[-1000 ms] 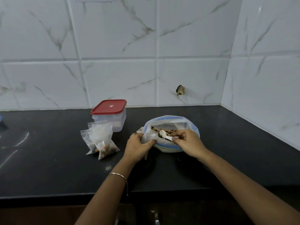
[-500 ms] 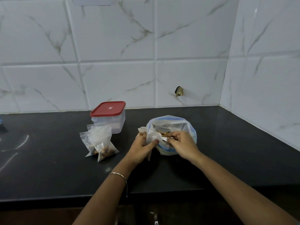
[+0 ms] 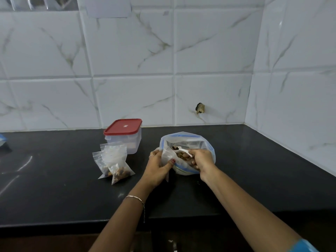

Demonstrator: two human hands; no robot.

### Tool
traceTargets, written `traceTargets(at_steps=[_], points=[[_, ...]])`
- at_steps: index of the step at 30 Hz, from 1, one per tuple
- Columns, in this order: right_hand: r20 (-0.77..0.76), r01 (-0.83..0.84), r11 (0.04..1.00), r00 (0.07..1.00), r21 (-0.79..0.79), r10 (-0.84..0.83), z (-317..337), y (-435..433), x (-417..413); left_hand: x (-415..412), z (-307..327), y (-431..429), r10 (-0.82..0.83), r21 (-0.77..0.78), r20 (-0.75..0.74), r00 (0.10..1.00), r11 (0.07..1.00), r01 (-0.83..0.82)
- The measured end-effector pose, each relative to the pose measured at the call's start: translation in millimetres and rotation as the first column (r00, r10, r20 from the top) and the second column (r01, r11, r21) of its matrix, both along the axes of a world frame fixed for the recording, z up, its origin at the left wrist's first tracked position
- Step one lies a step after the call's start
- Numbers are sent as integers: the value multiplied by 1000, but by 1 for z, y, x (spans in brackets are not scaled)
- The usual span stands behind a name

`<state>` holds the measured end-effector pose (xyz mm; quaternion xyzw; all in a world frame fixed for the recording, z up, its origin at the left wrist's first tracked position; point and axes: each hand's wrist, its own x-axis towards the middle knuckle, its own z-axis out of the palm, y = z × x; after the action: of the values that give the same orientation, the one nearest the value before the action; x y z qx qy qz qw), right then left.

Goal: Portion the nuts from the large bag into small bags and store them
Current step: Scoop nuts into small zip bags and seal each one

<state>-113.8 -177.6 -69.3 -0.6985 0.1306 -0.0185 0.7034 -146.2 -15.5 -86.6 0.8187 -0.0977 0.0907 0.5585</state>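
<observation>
The large clear bag [image 3: 203,142] with a blue zip rim stands open on the black counter, brown nuts inside. My left hand [image 3: 157,165] pinches a small clear bag [image 3: 167,156] at the large bag's left rim. My right hand [image 3: 201,160] holds a white spoon [image 3: 184,150] whose bowl lies over the nuts, close to the small bag's mouth. Two small bags [image 3: 116,160] with nuts in their bottoms lean together to the left.
A clear plastic box with a red lid [image 3: 125,135] stands behind the filled small bags. The black counter [image 3: 54,188] ends at a tiled wall behind and on the right. A bit of blue-edged plastic [image 3: 2,140] shows at the far left edge.
The spoon has come up from inside the large bag to the small bag's mouth. My left hand has kept its hold on the small bag.
</observation>
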Motion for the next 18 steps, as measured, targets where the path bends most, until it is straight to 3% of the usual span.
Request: traceTargets(at_steps=[5,11,18], points=[[-38,-31,999,999,7,32,6,1,0,0,-1,3,60,34,21,998,998,-61],[17,-81,983,997,165,79,16,-14,-11,0,-1,3,93,73,54,994,993,-97],[70,-202,970,979,139,194,39,-23,-32,-6,0,3,78,58,14,997,995,-79]])
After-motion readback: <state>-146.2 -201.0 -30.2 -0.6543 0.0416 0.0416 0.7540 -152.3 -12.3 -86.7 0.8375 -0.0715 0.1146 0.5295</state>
